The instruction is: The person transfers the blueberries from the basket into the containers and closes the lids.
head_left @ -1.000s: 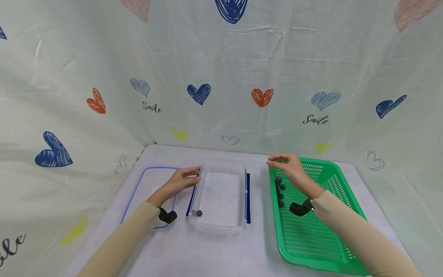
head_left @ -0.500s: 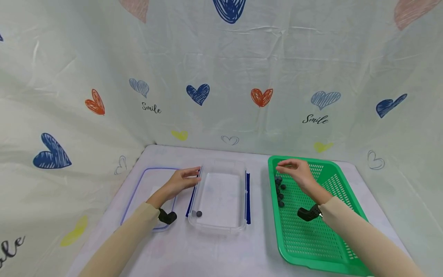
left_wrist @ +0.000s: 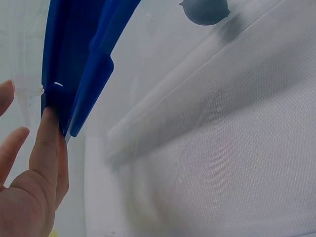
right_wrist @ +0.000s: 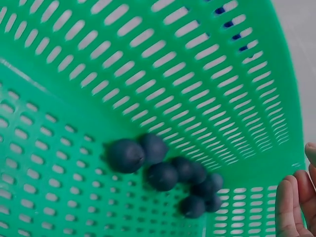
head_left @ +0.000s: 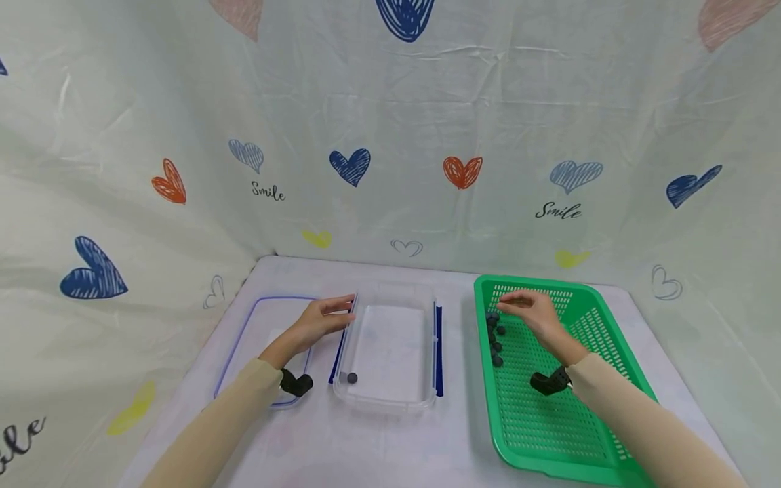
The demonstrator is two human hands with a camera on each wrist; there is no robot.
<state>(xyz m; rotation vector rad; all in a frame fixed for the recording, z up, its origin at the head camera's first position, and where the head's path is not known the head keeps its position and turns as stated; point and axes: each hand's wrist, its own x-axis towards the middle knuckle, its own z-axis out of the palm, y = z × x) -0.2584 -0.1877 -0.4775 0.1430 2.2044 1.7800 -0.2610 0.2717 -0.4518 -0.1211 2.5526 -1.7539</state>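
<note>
My left hand (head_left: 314, 327) rests its fingertips on the left side of a clear plastic box (head_left: 390, 407). In the left wrist view, its fingers touch a blue side latch (left_wrist: 74, 64) that hangs open. Inside the box, near its front left corner, lies one dark round blueberry (head_left: 352, 378). Over the far left part of a green basket (head_left: 495, 413) hovers my right hand (head_left: 542, 320), fingers extended, holding nothing visible. Several blueberries (right_wrist: 126, 155) sit bunched along the basket's left wall, below and beside that hand.
A clear lid with a blue seal (head_left: 244, 329) lies flat on the white-covered table (head_left: 372, 447), left of the box and partly under my left forearm. The box's right blue latch (head_left: 438, 352) also hangs open. A heart-printed curtain (head_left: 403, 210) stands behind the table.
My right hand has moved rightward and lower, from the basket's far left rim to above the inside of the basket. The left hand stays against the box.
</note>
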